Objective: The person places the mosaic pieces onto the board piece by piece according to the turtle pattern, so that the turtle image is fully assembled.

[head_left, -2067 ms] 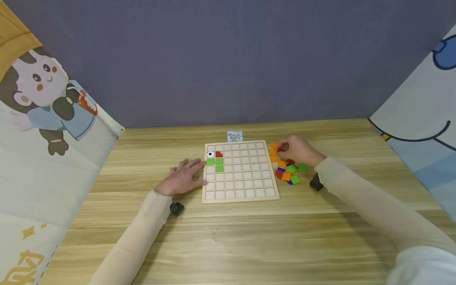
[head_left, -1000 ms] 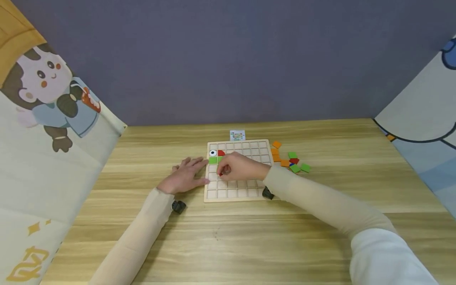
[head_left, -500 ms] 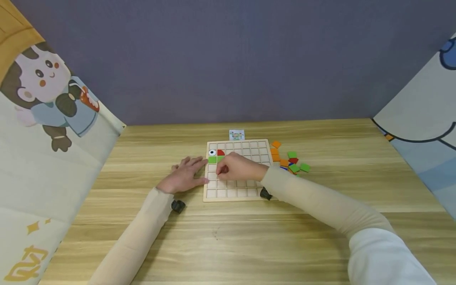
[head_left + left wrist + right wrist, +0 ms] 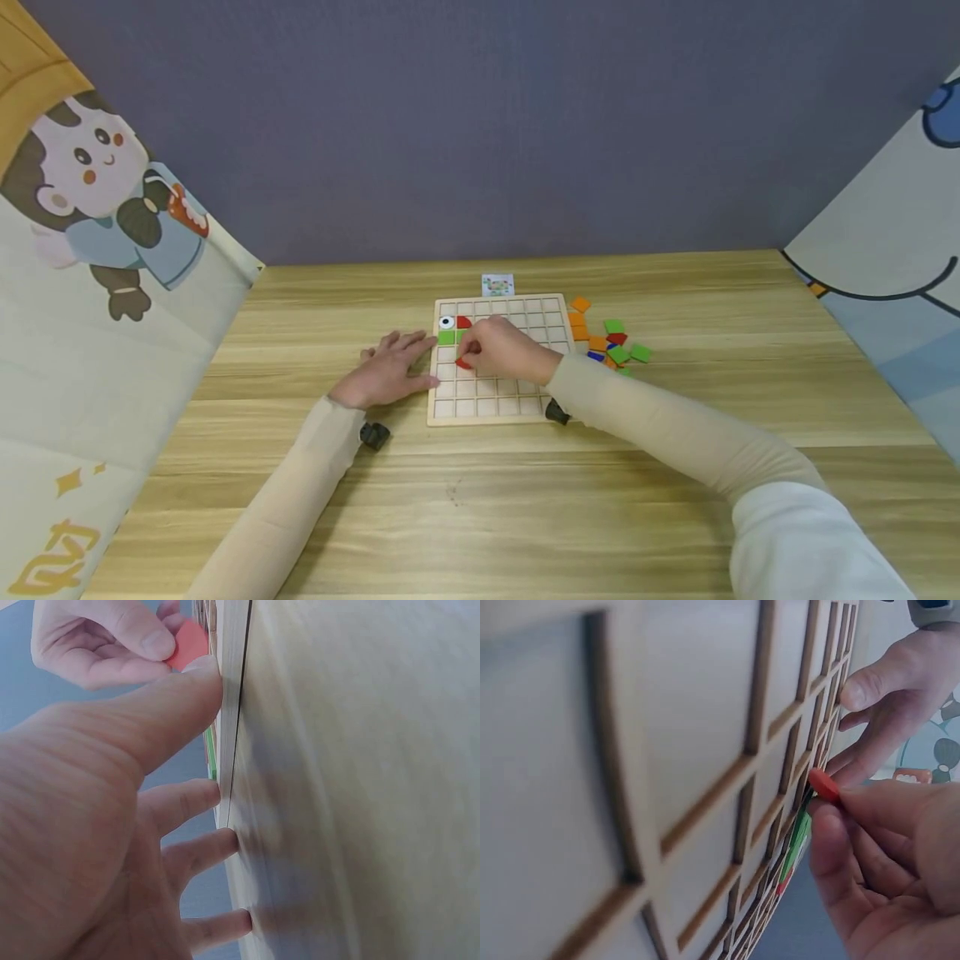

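Note:
A wooden grid board (image 4: 506,400) lies mid-table. Near its upper left corner sit a round eye tile (image 4: 447,322), a red quarter-round tile (image 4: 463,322) and green square tiles (image 4: 446,337). My right hand (image 4: 504,350) pinches another red tile (image 4: 823,784) between thumb and fingers, low over the cells just below the green tiles; part of that tile is covered by the fingers. My left hand (image 4: 386,375) rests at the board's left edge with fingers spread, thumb and fingertips right at the rim (image 4: 232,712).
Loose orange (image 4: 577,325), green (image 4: 640,352), red (image 4: 617,339) and blue tiles (image 4: 596,357) lie scattered to the right of the board. A small picture card (image 4: 498,285) lies against its far edge. A dark wall (image 4: 510,133) stands behind the table.
My right hand has gone from the loose tiles over to the board's left part, carrying a red tile. Over the last half second more of that tile shows. My left hand stays put.

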Motion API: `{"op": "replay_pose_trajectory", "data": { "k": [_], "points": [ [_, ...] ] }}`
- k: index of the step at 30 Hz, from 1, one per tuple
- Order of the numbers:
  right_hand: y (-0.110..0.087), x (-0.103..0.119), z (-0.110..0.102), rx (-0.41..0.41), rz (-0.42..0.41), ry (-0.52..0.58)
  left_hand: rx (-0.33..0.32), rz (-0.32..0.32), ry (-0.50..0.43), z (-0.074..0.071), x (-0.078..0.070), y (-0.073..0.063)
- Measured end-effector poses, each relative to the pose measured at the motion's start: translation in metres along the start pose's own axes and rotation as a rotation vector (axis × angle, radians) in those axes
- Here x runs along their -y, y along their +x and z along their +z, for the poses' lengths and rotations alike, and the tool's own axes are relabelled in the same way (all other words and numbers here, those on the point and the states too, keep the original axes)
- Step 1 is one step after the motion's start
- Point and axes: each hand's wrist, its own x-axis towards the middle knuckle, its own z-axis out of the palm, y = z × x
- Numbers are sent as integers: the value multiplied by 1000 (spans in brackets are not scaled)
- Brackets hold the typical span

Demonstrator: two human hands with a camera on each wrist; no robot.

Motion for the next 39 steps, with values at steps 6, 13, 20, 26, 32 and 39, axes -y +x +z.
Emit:
{"op": "replay_pose_trajectory", "data": {
  "k": [6, 13, 20, 26, 32, 39],
  "points": [
    [-2, 6, -2, 46, 27, -3, 0, 2, 0, -1, -1, 0],
    [-4, 6, 1, 33, 21, -41, -1, 3, -4, -2, -2, -1],
    [-4, 4, 3, 44, -26, -65, -5, 8, -8, -2, -2, -1],
    [-3, 3, 3, 56, -17, -80, -4, 5, -1, -2, -2, -1],
    [-6, 4, -1, 94, -13, -73, -9, 3, 4, -2, -2, -1],
    [-19, -7, -14, 43, -9, -19, -5, 1, 8, -2, -1, -2]
  ]
}}
